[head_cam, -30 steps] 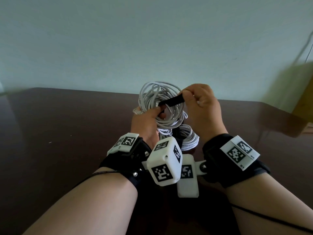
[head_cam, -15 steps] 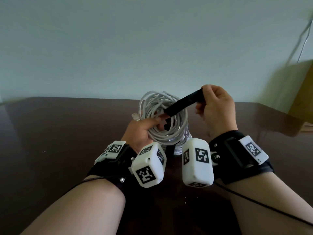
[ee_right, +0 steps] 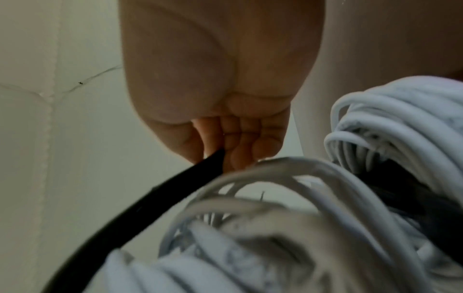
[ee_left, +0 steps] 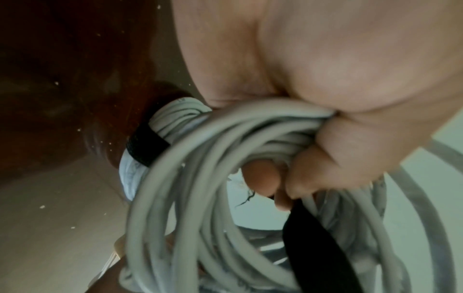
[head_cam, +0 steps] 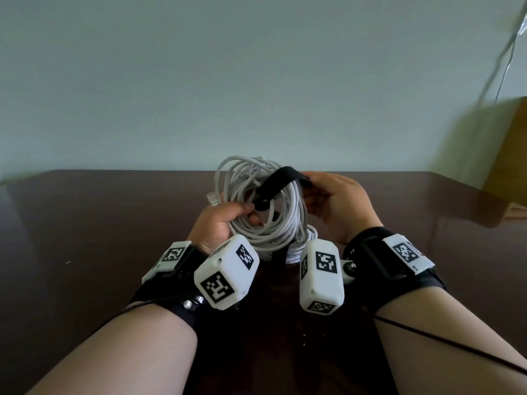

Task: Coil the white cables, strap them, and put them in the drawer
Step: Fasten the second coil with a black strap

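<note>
A coil of white cable point(head_cam: 256, 201) is held upright above the dark table point(head_cam: 85, 238). My left hand point(head_cam: 219, 223) grips the coil's lower left side, fingers curled round the strands point(ee_left: 250, 138), and pins one end of a black strap point(head_cam: 273, 183). My right hand point(head_cam: 333, 201) pinches the strap's other end point(ee_right: 213, 158) at the coil's upper right, and the strap arches over the strands. Below and behind lies a second white coil point(ee_left: 175, 113) bound by a black strap point(ee_left: 145, 148), resting on the table.
A pale wall point(head_cam: 256, 81) rises behind the table's far edge. A tan box-like thing point(head_cam: 507, 155) stands at the right, with thin wires point(head_cam: 507, 52) hanging above it. Wrist cameras point(head_cam: 228, 269) sit close under the coil.
My right hand has swung the strap's free end from up and right back down over the coil's top, bending it into an arch. The left hand keeps its grip.
</note>
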`<state>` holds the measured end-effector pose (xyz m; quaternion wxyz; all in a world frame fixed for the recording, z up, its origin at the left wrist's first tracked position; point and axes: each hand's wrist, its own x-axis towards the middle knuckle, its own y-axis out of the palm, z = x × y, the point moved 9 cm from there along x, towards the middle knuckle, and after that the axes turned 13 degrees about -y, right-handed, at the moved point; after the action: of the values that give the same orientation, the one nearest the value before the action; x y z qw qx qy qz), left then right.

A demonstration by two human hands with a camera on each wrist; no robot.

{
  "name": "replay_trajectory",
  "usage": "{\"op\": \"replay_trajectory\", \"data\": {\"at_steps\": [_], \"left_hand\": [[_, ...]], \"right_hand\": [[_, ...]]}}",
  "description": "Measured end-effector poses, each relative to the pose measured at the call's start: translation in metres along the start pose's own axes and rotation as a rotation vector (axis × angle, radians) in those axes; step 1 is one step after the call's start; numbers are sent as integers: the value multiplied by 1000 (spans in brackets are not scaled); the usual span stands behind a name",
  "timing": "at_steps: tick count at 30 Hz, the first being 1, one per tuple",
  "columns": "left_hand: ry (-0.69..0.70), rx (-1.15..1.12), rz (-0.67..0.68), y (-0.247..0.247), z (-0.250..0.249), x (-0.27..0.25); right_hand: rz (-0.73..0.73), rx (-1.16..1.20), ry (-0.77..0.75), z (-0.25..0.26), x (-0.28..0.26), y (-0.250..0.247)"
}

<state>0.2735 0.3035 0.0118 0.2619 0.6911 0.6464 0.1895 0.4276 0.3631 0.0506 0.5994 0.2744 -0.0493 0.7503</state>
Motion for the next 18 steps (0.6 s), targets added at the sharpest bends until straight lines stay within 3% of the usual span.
{"op": "replay_trajectory", "data": {"at_steps": [2, 5, 8, 12, 18], "left_hand": [[10, -30, -23, -4, -2, 0], [18, -38, -63, -9, -2, 0], [2, 24, -53, -5, -2, -3], [-12, 76, -29, -3, -2, -4], [27, 171, -10, 2, -3, -5]], "right_hand": [[81, 35, -13, 0, -1, 7], [143, -125, -68, 2, -2, 7], [47, -190, -76, 6, -2, -5], [-78, 10, -25, 7, -2, -14], [-43, 82, 22, 6, -6, -1]]}}
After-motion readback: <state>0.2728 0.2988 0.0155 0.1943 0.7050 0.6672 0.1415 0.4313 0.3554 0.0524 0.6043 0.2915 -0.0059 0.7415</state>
